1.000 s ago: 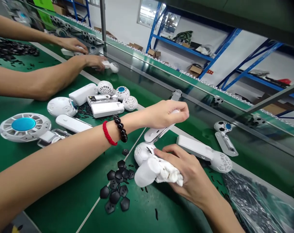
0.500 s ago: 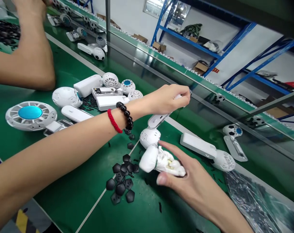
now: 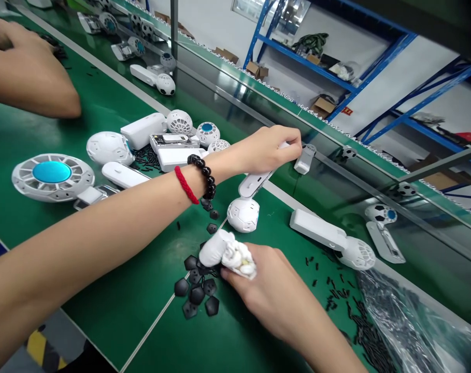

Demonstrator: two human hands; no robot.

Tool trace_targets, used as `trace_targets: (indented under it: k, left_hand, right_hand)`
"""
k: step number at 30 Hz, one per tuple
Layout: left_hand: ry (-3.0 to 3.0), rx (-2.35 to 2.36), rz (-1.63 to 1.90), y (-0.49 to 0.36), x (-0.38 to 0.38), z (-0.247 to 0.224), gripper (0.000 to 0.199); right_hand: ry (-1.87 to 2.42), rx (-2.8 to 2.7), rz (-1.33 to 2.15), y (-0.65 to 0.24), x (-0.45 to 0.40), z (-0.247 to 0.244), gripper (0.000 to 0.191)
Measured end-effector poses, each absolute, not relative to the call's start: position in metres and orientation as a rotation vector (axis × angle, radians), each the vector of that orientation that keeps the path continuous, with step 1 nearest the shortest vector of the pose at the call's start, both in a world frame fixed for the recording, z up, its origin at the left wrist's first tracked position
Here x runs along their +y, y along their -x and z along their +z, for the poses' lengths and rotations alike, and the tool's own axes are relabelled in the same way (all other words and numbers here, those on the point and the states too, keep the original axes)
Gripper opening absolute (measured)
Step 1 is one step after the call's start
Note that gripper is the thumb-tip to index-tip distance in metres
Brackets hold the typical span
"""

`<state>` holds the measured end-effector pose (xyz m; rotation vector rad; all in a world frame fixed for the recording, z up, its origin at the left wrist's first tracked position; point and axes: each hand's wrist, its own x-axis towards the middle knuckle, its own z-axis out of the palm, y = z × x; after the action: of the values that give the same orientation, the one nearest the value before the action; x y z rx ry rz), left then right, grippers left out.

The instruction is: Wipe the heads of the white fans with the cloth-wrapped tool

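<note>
Left hand [image 3: 273,150] grips white device [image 3: 244,210], long axis toward seven. Nearer right hand [image 3: 263,287], grip unclear, has black pentagons [image 3: 197,295] at nine o'clock.

1. You can make out a red sign [image 3: 346,111] on the white wall [image 3: 394,83], beside the blue rack [image 3: 375,76] — its marks are too small to read.
2. Otherwise, you find no legible text, brand or number — anywhere in view.

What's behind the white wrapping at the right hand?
Black pentagons show on the green table beside the white wrapping, some partly covered by it. What lies fully behind it and the right hand cannot be seen.
</note>
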<state>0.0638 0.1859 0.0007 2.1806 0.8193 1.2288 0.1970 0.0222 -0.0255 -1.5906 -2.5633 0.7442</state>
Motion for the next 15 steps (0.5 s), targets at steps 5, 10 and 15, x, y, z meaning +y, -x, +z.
trace_targets:
  k: [5,10,15]
  left_hand:
    - [-2.182,0.783,1.225,-0.064,0.189,-0.002,0.017]
    - [-2.181,0.778,1.226,-0.063,0.186,-0.002,0.016]
    - [-2.168,0.775,1.231,-0.064,0.181,0.002,0.016]
  right_hand:
    - [1.726,-2.562,0.839,-0.182,0.031,-0.028,0.022]
    - [1.650,-2.445,1.162,-0.185,0.034,-0.012,0.019]
    - [1.642,-1.871,1.607,-0.217,0.050,0.015,0.014]
